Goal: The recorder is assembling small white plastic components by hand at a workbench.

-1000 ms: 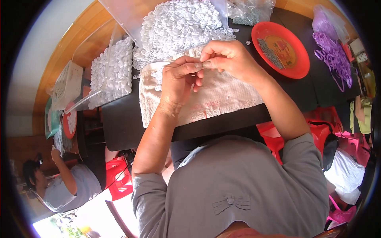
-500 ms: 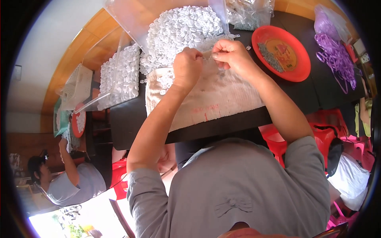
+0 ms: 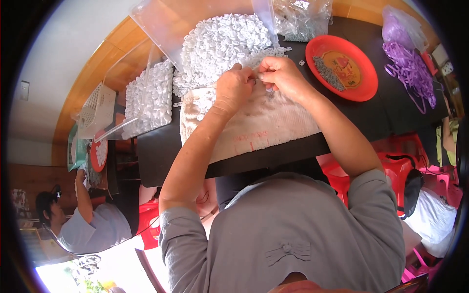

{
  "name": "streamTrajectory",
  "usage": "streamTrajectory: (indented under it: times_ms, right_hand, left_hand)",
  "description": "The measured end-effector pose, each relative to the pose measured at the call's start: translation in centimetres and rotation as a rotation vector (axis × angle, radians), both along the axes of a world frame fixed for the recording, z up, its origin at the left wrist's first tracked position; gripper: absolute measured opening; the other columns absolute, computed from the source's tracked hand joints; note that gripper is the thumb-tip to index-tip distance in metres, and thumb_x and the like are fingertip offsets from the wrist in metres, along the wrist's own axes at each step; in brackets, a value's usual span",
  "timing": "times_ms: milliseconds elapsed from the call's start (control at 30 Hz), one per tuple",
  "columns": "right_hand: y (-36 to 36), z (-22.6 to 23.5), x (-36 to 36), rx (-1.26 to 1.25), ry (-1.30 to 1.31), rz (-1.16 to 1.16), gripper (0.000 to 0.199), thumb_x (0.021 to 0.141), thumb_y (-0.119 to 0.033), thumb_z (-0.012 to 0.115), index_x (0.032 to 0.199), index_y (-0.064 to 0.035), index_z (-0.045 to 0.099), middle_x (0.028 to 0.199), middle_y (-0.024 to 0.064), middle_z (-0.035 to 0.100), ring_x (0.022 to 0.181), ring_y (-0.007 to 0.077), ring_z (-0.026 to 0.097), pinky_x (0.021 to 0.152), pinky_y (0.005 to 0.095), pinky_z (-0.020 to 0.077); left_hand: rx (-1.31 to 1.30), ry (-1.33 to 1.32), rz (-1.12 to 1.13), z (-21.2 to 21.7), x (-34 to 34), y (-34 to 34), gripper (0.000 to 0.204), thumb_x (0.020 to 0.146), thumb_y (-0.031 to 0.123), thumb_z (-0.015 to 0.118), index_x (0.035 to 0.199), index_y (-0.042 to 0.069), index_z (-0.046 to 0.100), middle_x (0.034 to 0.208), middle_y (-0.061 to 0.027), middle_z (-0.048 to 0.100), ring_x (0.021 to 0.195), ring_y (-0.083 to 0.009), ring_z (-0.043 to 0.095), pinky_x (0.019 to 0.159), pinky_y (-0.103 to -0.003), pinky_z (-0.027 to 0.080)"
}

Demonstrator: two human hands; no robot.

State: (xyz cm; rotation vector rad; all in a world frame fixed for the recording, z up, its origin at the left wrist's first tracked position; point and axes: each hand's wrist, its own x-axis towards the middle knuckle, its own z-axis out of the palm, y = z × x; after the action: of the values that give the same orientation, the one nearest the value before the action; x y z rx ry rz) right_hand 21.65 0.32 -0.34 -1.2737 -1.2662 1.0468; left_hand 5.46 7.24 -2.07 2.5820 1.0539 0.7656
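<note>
My left hand (image 3: 234, 88) and my right hand (image 3: 284, 79) are both closed, fingertips almost meeting above a beige cloth (image 3: 259, 124). What they pinch is too small to make out; a bit of white shows beneath the right fingers. Beyond the hands, a big heap of small white plastic pieces (image 3: 222, 41) spills out of a tipped clear bin (image 3: 159, 19) onto the cloth. Some loose white pieces (image 3: 203, 101) lie by my left wrist. To the right stands a red plate (image 3: 362, 88) with a pile of small grey parts (image 3: 326, 72) on it.
A second clear bin of white pieces (image 3: 149, 95) stands left. Behind are a clear bag (image 3: 305, 19) and, far right, purple ribbon (image 3: 410, 71). Another person (image 3: 100, 217) works at the left beside a red dish (image 3: 99, 155). Red stools (image 3: 398, 171) stand at the right.
My two hands have come closer together, and both sit slightly lower in the picture. The fingers stay pinched. The other person's hand at the left has shifted slightly.
</note>
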Motion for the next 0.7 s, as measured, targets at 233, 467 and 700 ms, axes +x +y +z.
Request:
streamTrajectory:
  times_ms: [233, 467, 700]
  right_hand:
    - [0.0, 0.0, 0.4, -0.044, -0.038, 0.029, 0.004, 0.085, -0.008, 0.059, 0.085, -0.0041, 0.061, 0.074, -0.0005, 0.059, 0.063, 0.0075, 0.056, 0.054, 0.0225, 0.0428]
    - [-1.5, 1.8, -1.6, 0.028, 0.122, 0.043, 0.006, 0.086, -0.010, 0.062, 0.087, -0.0047, 0.061, 0.077, -0.0002, 0.061, 0.069, 0.0085, 0.058, 0.057, 0.0232, 0.0455]
    - [-1.7, 1.3, -2.4, 0.077, 0.148, 0.045, 0.005, 0.089, -0.007, 0.060, 0.092, -0.0032, 0.060, 0.083, -0.0002, 0.061, 0.071, 0.0070, 0.057, 0.059, 0.0222, 0.0450]
  left_hand:
    - [-0.692, -0.650, 0.067, 2.3, -0.9, -1.4, 0.007, 0.079, 0.004, 0.064, 0.081, -0.003, 0.065, 0.068, -0.0049, 0.062, 0.057, -0.0106, 0.054, 0.047, -0.024, 0.042]
    - [-0.970, -0.905, 0.015, 3.1, -2.2, -5.0, 0.010, 0.084, 0.003, 0.063, 0.090, -0.005, 0.061, 0.078, -0.0104, 0.063, 0.056, -0.0122, 0.054, 0.045, -0.023, 0.041]
    - [-0.949, -1.043, 0.011, 2.5, -1.9, -6.7, 0.013, 0.085, 0.006, 0.068, 0.092, -0.002, 0.061, 0.075, -0.0049, 0.063, 0.057, -0.0076, 0.052, 0.047, -0.021, 0.040]
